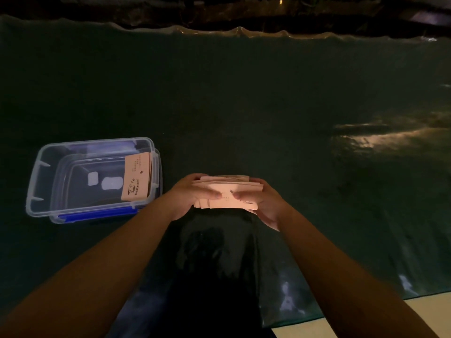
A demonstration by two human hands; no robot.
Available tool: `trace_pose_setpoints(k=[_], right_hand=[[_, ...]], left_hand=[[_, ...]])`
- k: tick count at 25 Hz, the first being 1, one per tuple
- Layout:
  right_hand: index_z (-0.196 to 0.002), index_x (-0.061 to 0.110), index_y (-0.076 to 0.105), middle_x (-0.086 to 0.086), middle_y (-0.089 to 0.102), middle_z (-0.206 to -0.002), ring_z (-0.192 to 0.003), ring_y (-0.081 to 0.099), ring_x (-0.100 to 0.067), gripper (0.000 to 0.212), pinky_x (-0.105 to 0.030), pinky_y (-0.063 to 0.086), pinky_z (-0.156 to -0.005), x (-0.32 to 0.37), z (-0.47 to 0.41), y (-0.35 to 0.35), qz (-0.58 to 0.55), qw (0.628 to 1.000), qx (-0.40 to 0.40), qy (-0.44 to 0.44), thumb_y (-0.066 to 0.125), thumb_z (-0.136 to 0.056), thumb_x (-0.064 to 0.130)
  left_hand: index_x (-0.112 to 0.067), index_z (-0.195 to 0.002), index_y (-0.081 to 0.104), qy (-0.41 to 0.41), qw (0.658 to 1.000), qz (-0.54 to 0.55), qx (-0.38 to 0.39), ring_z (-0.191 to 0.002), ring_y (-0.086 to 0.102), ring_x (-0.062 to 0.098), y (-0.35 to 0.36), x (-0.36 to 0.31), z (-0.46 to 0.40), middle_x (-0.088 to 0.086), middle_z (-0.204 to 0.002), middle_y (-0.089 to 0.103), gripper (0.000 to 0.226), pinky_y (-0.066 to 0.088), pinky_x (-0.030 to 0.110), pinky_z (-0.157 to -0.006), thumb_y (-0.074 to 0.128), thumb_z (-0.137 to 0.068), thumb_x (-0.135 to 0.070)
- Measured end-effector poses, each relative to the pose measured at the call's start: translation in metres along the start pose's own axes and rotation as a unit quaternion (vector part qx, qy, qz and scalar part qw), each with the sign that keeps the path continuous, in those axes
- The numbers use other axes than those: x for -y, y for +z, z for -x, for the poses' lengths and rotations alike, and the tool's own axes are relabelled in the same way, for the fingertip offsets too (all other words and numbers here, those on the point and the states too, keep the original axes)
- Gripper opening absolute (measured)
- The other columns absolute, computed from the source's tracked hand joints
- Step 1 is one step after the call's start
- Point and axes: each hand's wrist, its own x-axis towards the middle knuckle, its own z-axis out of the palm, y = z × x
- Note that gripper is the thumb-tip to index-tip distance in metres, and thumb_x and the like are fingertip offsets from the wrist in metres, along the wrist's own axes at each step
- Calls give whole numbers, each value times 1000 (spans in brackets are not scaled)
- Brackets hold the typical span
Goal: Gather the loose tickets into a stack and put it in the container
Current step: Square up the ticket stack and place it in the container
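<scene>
Holding ticket stack [228,192] w/ both hands, right of container [94,179].

Dim and grainy, with wide-angle bending at the edges, warm glare at right, black shadow below centre.

A dark green plastic sheet [244,106] covers the surface — rippled far edge (glare at right), 1 pale corner [366,320] exposed.

Pale pink tickets [227,191]; clear, blue-latched container [92,179].
</scene>
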Motion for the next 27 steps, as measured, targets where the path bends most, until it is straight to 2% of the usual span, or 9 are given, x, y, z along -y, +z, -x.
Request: trace_pose_setpoints(k=[3, 9, 12, 14, 16, 19, 21, 24, 27], right_hand=[[-139, 26, 46, -5, 70, -132, -120, 70, -24, 96, -34, 58, -92, -13, 4, -4, 33, 998, -2, -62, 93, -60, 1], [-146, 24, 46, -2, 65, -136, -123, 67, -14, 103, -33, 57, -103, -41, 6, -7, 160, 973, -22, -165, 94, -62, -11], [-158, 27, 32, 9, 58, -142, -126, 62, -1, 118, -20, 54, -100, -53, 7, -9, 208, 960, -18, -186, 94, -64, -7], [-163, 27, 23, 14, 51, -148, -131, 58, 2, 126, -15, 51, -100, -56, 5, -9, 216, 956, -13, -199, 95, -64, -3], [-162, 29, 26, 21, 56, -145, -132, 58, 0, 124, -16, 53, -98, -58, 4, -4, 207, 956, -10, -207, 95, -64, 1], [-159, 33, 29, 32, 58, -138, -129, 57, 5, 119, -12, 54, -92, -60, 3, 2, 207, 955, -22, -210, 95, -64, 5], [-163, 33, 20, 21, 49, -149, -132, 51, 9, 128, -7, 51, -90, -60, 4, 0, 211, 954, -25, -212, 97, -62, 15], [-165, 38, 6, 13, 35, -157, -135, 41, 18, 141, 0, 41, -96, -56, 2, -6, 232, 951, -13, -205, 99, -60, 23], [-165, 40, 5, 25, 39, -154, -140, 44, 9, 144, -9, 43, -106, -57, -1, -5, 243, 950, 8, -196, 101, -59, 25]], left_hand=[[-36, -122, 62, 55, 998, -34, -8, -115, 68, 18, -6, 12, 8, -3, -125, 70, 77, 60, 38, -92, 97, -61, -7], [-34, -148, 45, 156, 972, -169, -42, -122, 60, 2, 1, 42, 19, -14, -134, 63, 101, 48, 35, -108, 97, -64, -13], [-29, -158, 31, 184, 966, -170, -57, -134, 52, 2, 5, 56, 18, -16, -149, 51, 116, 41, 27, -111, 97, -64, -13], [-29, -161, 24, 193, 967, -154, -60, -134, 47, -4, 3, 61, 14, -24, -147, 46, 124, 37, 22, -108, 98, -63, -15], [-32, -160, 26, 199, 966, -157, -56, -129, 49, -7, 4, 63, 11, -27, -142, 47, 122, 39, 22, -105, 98, -63, -17], [-34, -155, 33, 212, 959, -173, -70, -127, 53, 0, 10, 68, 9, -17, -143, 51, 113, 42, 20, -101, 97, -64, -15], [-32, -150, 41, 231, 953, -177, -78, -125, 56, -2, 11, 72, 8, -15, -139, 57, 102, 45, 18, -98, 96, -65, -16], [-28, -146, 47, 257, 946, -185, -73, -123, 58, -5, 11, 76, 9, -15, -133, 61, 92, 46, 16, -97, 93, -68, -15], [-31, -144, 44, 263, 945, -178, -77, -122, 59, -5, 16, 75, 9, -16, -131, 61, 93, 47, 13, -96, 94, -67, -12]])
